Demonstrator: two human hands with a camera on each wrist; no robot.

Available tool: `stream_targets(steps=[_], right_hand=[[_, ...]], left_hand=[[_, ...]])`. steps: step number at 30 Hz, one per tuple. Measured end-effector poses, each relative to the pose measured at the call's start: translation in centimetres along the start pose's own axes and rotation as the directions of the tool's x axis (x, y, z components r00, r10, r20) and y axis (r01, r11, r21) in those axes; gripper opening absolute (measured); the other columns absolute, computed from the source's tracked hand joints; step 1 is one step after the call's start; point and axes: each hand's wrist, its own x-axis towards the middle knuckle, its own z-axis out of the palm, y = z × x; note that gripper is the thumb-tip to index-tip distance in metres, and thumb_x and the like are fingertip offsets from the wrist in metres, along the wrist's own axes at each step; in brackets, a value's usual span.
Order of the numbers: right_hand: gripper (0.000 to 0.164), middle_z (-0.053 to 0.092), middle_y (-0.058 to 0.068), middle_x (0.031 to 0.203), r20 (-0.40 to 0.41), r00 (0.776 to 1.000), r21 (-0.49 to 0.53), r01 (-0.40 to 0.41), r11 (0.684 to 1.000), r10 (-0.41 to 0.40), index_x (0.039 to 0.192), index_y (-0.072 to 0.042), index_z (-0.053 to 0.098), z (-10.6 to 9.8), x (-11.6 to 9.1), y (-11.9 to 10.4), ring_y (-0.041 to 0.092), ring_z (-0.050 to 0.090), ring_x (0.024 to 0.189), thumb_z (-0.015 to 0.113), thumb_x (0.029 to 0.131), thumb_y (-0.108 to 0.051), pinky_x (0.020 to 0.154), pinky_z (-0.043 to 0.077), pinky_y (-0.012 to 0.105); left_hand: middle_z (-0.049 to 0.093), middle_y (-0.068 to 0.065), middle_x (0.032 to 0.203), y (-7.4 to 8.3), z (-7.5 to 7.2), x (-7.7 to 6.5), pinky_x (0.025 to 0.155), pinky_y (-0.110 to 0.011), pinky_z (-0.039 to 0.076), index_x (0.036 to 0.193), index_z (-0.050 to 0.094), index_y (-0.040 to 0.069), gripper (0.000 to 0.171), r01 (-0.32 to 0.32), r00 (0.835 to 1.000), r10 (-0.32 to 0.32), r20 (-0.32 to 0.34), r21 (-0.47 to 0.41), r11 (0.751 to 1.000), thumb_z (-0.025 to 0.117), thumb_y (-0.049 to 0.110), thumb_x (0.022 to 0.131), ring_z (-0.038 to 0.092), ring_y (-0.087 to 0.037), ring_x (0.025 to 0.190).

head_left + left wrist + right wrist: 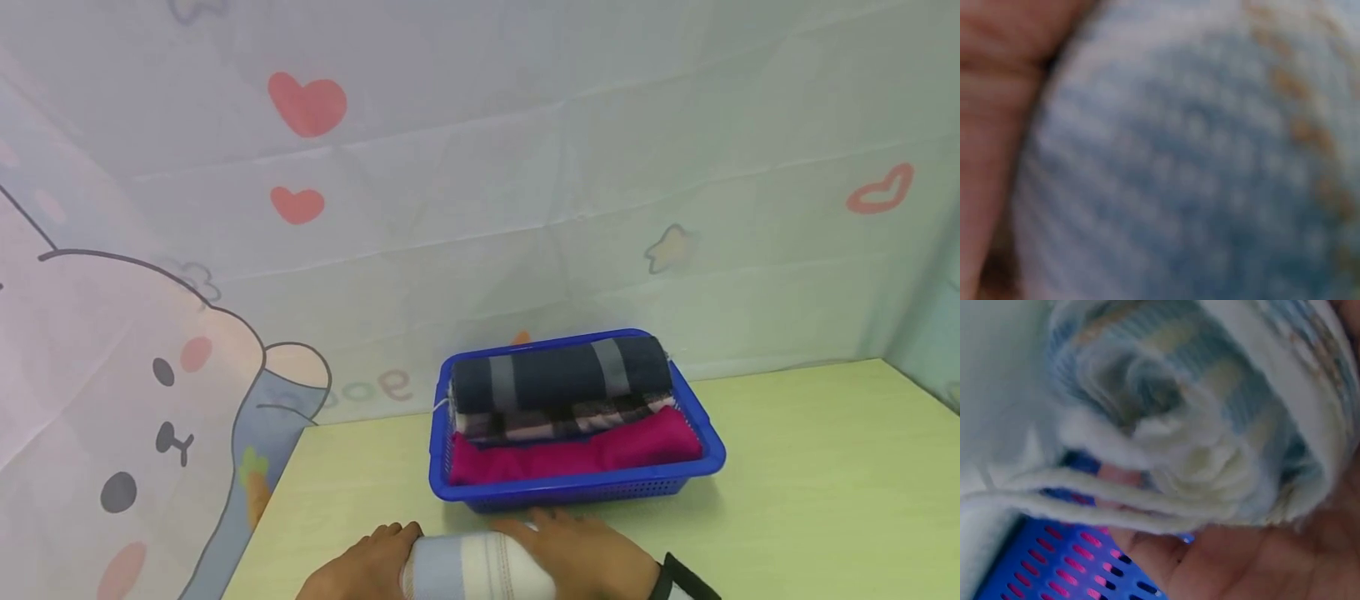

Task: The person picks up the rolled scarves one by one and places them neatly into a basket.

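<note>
A rolled scarf (457, 571), pale blue and cream, lies between both hands at the bottom of the head view. My left hand (367, 567) grips its left end. Across the right end, my right hand (585, 554) holds the roll with fingers around the far side. In the right wrist view the spiral end of the rolled scarf (1210, 462) rests against the palm, with white fringe strands (1104, 500) hanging out. Blurred blue weave (1160, 162) fills most of the left wrist view. The lower part of the roll is out of frame in the head view.
Just beyond the hands stands a blue plastic basket (577, 487). Inside are a dark navy roll with grey stripes (555, 375), a plaid roll (562, 419) and a magenta roll (577, 458). The pale yellow-green table (810, 467) meets a printed cloth backdrop (480, 208) behind.
</note>
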Motion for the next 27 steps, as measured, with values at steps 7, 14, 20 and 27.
stream_targets(steps=[7, 14, 20, 27], right_hand=[[0.095, 0.053, -0.005, 0.112, 0.054, 0.998, 0.010, -0.021, 1.000, 0.020, 0.138, -0.042, 0.031, -0.4, -0.4, 0.0, 0.018, 0.050, 0.098, 0.073, 0.057, -0.070, 0.079, 0.048, 0.057], [0.097, 0.055, -0.005, 0.106, 0.029, 0.996, -0.047, 0.086, 0.995, -0.085, 0.140, -0.028, 0.034, -1.0, -0.6, 0.2, 0.012, 0.050, 0.093, 0.073, 0.060, -0.068, 0.080, 0.050, 0.044], [0.095, 0.057, -0.001, 0.102, -0.014, 0.994, -0.118, 0.104, 0.988, -0.106, 0.137, -0.029, 0.035, -1.2, -1.0, 0.0, 0.013, 0.052, 0.090, 0.084, 0.057, -0.042, 0.076, 0.050, 0.041], [0.100, 0.051, -0.003, 0.100, -0.001, 0.996, -0.031, 0.088, 0.996, -0.088, 0.135, -0.031, 0.035, -1.9, -1.5, 0.1, 0.010, 0.049, 0.083, 0.087, 0.051, -0.023, 0.069, 0.050, 0.038]], left_hand=[[0.056, 0.004, 0.097, 0.7, -0.1, -0.8, 0.078, -0.043, 0.047, 0.117, 0.054, 0.013, 0.076, -0.089, 0.993, 0.092, -0.080, 0.036, 0.995, 0.081, 0.048, 0.055, 0.051, -0.016, 0.090], [0.051, 0.006, 0.090, 1.5, -0.5, -1.4, 0.073, -0.039, 0.045, 0.111, 0.053, 0.014, 0.071, -0.143, 0.982, 0.152, -0.110, 0.081, 0.986, 0.078, 0.054, 0.058, 0.047, -0.013, 0.083], [0.048, 0.008, 0.087, 2.4, -0.7, -2.0, 0.070, -0.036, 0.043, 0.105, 0.052, 0.017, 0.066, -0.140, 0.980, 0.151, -0.128, 0.090, 0.986, 0.075, 0.058, 0.058, 0.044, -0.012, 0.080], [0.047, 0.007, 0.087, 2.9, -1.0, -2.3, 0.070, -0.035, 0.044, 0.104, 0.051, 0.016, 0.063, -0.156, 0.972, 0.171, -0.161, 0.103, 0.982, 0.079, 0.043, 0.055, 0.044, -0.012, 0.080]])
